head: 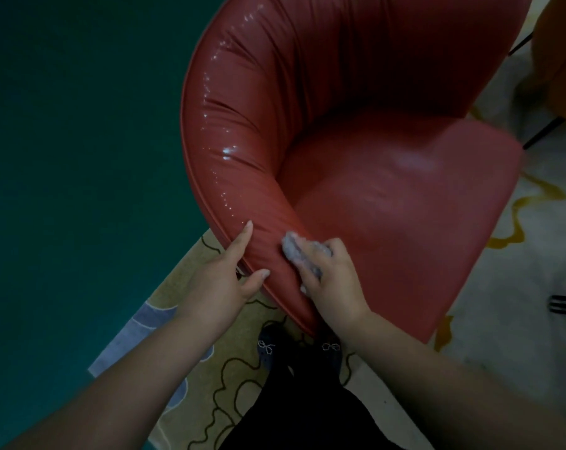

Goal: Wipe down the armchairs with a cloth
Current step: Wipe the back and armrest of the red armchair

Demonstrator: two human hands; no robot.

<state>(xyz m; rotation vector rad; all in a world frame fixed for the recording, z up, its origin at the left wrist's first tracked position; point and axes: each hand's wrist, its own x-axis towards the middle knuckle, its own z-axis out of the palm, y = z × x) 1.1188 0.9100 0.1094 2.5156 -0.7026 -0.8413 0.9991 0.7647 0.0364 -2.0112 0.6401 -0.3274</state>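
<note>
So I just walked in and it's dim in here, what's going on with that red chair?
A person is wiping the red armchair. The right hand presses a grey cloth against the inside of the near armrest, fingers curled over it. The left hand steadies the armrest's outer edge, with a finger laid along the top and the thumb on it. Shiny streaks run along the rim farther up. The person stands on a patterned rug right beside the chair.

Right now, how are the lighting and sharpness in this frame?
Head view: dim overall, with glare specks along the red armchair's rim; wide-angle bending at the edges; the cloth under the right hand is slightly soft; the left hand reads clearly.
</note>
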